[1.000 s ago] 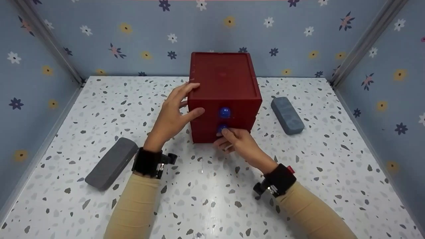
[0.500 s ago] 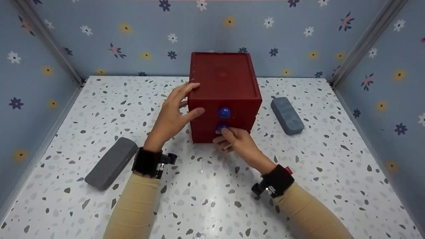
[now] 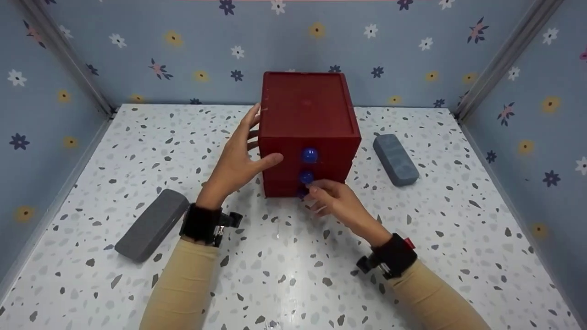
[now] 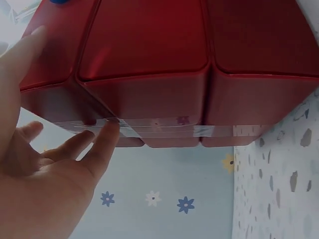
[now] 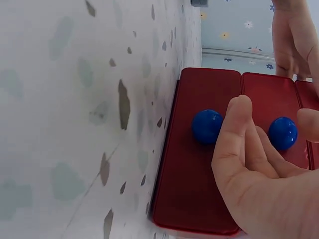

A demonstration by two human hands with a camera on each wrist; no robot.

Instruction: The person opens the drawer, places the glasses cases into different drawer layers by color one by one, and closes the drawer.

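Here, the red plastic box with three stacked drawers (image 3: 306,105) stands upright on the white speckled tabletop (image 3: 279,284), near the blue flowered wall (image 3: 192,55). The left hand (image 3: 235,162) rests at its left side with fingers extended, the thumb at the front face; in the left wrist view, one fingertip reaches the transparent tape (image 4: 164,132). The right hand (image 3: 346,206) has its fingers loosely bent and grasping nothing, close to the round blue middle knob (image 3: 306,177) and the round blue lowest knob (image 5: 207,127). A blue-grey oblong block (image 3: 395,159) lies to the right of the box.
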